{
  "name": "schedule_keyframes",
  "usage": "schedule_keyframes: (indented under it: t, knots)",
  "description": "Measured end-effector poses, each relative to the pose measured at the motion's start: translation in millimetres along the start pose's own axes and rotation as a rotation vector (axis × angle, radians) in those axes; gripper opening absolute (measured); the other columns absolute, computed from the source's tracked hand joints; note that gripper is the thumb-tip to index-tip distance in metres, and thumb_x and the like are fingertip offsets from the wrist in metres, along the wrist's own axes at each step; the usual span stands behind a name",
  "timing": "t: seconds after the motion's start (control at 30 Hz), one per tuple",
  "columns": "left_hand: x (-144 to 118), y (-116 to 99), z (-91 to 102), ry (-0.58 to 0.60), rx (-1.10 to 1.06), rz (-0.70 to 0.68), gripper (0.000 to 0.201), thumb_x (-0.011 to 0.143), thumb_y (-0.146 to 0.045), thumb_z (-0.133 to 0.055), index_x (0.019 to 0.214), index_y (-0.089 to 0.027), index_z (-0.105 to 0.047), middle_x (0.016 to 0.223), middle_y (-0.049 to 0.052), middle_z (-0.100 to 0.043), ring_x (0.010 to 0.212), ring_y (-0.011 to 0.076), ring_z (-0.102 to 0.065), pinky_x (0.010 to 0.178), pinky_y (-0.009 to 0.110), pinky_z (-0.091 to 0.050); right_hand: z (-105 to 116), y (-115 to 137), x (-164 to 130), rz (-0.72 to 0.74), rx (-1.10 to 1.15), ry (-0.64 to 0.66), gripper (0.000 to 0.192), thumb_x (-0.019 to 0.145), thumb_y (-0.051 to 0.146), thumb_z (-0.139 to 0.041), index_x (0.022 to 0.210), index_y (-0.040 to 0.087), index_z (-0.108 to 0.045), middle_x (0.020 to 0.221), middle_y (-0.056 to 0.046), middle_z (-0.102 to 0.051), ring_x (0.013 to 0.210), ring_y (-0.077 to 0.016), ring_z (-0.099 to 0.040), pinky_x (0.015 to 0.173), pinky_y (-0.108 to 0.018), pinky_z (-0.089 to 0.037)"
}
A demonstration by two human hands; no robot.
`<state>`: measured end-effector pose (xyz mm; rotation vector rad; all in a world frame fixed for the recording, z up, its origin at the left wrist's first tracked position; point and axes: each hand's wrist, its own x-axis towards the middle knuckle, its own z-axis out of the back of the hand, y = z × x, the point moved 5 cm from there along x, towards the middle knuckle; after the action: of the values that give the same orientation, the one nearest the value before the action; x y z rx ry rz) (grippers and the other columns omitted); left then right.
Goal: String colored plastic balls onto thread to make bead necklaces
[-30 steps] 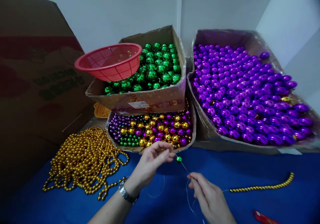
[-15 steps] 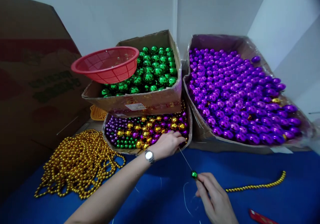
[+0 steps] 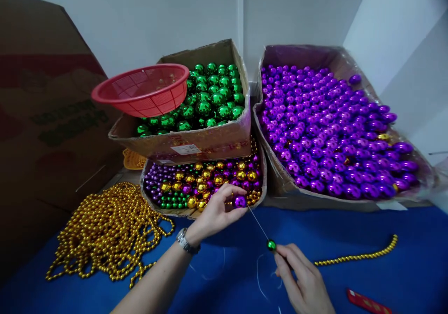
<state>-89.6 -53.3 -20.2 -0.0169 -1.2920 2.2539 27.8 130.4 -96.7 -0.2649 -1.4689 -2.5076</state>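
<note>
My left hand [image 3: 215, 213], a watch on its wrist, pinches a shiny purple bead [image 3: 240, 202] over the front edge of the box of mixed beads [image 3: 205, 185]. That bead sits at the upper tip of a long thin needle [image 3: 258, 223]; whether the tip is inside its hole I cannot tell. Lower right, my right hand [image 3: 304, 276] is closed on the needle's other end, just behind a green bead [image 3: 271, 245] threaded on it. Fine pale thread [image 3: 258, 276] curls on the blue surface below.
A red plastic basket [image 3: 140, 100] rests on a box of large green beads [image 3: 217, 99]. Purple beads [image 3: 325, 127] fill a box at right. Gold bead strands [image 3: 108, 230] lie left, beside a big carton [image 3: 42, 118]. A gold strip [image 3: 357, 258] and red object [image 3: 367, 301] lie right.
My left hand has come back out of the mixed beads, a little left and down, and now shows a purple bead at the needle's tip. My right hand stays nearly still.
</note>
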Motion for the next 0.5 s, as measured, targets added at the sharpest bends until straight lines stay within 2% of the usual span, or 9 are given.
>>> schedule_keyframes:
  t: [0.13,0.27,0.5]
  knots:
    - [-22.0,6.9,4.7,-0.065,-0.138,0.080,0.037,0.079,-0.028,-0.063,0.113,-0.020,-0.051,0.108,0.007,-0.053,0.097,0.0197,-0.054,0.083,0.032,-0.047,-5.1,3.9,0.9,0.033,-0.009,0.057,0.022,0.096,0.024,-0.037,0.108,0.022,-0.055,0.082,-0.004,-0.055,0.069,-0.0137,-0.058,0.062,-0.022,-0.046]
    - [-30.1,14.5,7.2,-0.053,-0.246,0.149,0.039,0.078,-0.028,-0.065,0.112,-0.019,-0.049,0.104,0.007,-0.054,0.090,0.0183,-0.056,0.078,0.031,-0.049,-7.5,3.6,-0.7,0.071,-0.030,0.070,0.022,0.096,0.022,-0.038,0.111,0.022,-0.054,0.084,-0.003,-0.055,0.067,-0.0123,-0.057,0.062,-0.022,-0.045]
    - [-33.2,10.0,12.0,-0.037,-0.151,0.110,0.038,0.078,-0.028,-0.065,0.113,-0.019,-0.052,0.107,0.008,-0.055,0.096,0.0200,-0.055,0.083,0.032,-0.048,-5.8,4.0,-0.9,0.113,-0.094,0.059,0.024,0.096,0.020,-0.037,0.113,0.023,-0.054,0.083,-0.003,-0.055,0.067,-0.0122,-0.057,0.061,-0.022,-0.046]
